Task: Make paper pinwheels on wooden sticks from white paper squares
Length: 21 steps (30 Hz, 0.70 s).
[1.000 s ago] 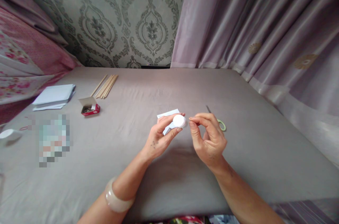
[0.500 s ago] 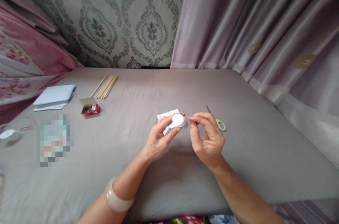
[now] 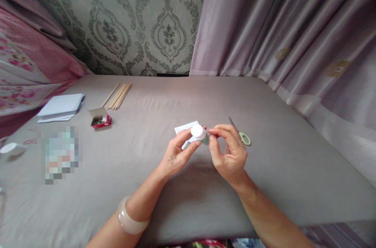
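In front of me, my left hand [image 3: 179,154] grips a small white round-topped object [image 3: 198,132] between thumb and fingers. A pale, greenish, see-through side shows below its white disc; its exact kind I cannot make out. Close against that side, my right hand [image 3: 230,152] has thumb and forefinger pinched together. Whatever sits in that pinch is too fine or hidden to name. Folded white paper [image 3: 187,126] shows behind my left hand and is partly covered by it. Scissors [image 3: 244,138] with light green handles lie just beyond my right hand, partly hidden.
Toward the left lie a stack of white paper [image 3: 61,106], several wooden sticks [image 3: 119,96] and an open red box [image 3: 101,122] of small metal pieces. Nearer are a blurred-out item [image 3: 60,154] and a white round container [image 3: 12,149]. Curtains [image 3: 264,33] hang at the right.
The white object has tilted slightly, so more of its greenish side shows. My right hand has moved a little left, bringing its pinch closer to the object.
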Tool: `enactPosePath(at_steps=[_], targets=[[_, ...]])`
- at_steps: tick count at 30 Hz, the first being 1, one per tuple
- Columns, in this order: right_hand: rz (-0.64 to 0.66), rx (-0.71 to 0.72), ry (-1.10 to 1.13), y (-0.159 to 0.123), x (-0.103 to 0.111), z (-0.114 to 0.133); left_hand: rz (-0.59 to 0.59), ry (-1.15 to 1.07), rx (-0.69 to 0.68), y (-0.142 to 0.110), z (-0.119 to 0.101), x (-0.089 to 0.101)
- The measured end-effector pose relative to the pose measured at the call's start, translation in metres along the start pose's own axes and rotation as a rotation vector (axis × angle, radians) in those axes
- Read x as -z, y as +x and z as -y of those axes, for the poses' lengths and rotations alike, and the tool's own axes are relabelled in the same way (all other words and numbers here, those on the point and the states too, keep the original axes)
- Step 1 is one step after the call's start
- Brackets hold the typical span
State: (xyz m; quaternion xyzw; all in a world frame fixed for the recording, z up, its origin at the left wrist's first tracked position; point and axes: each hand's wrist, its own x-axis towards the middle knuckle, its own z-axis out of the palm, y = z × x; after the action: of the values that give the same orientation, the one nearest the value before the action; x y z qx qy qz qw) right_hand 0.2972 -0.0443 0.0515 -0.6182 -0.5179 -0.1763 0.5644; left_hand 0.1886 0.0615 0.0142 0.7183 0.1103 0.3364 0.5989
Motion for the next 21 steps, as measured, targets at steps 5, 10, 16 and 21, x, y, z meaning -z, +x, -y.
enactPosePath(at_steps=[5, 10, 16, 21], targets=[[0.007, 0.009, -0.008, 0.0004, -0.0014, -0.0006, -0.001, -0.016, -0.001, 0.0004, 0.0009, -0.0003], [0.011, 0.003, 0.013, 0.0008, -0.0026, -0.0002, 0.01, -0.038, -0.002, 0.0008, 0.001, -0.0009], [0.092, -0.077, 0.063, 0.0012, -0.0006, 0.0005, -0.034, -0.007, 0.03, 0.0, 0.0014, -0.001], [0.22, -0.272, 0.23, 0.007, 0.0031, 0.0062, -0.073, 0.101, -0.042, 0.0006, 0.0012, -0.002]])
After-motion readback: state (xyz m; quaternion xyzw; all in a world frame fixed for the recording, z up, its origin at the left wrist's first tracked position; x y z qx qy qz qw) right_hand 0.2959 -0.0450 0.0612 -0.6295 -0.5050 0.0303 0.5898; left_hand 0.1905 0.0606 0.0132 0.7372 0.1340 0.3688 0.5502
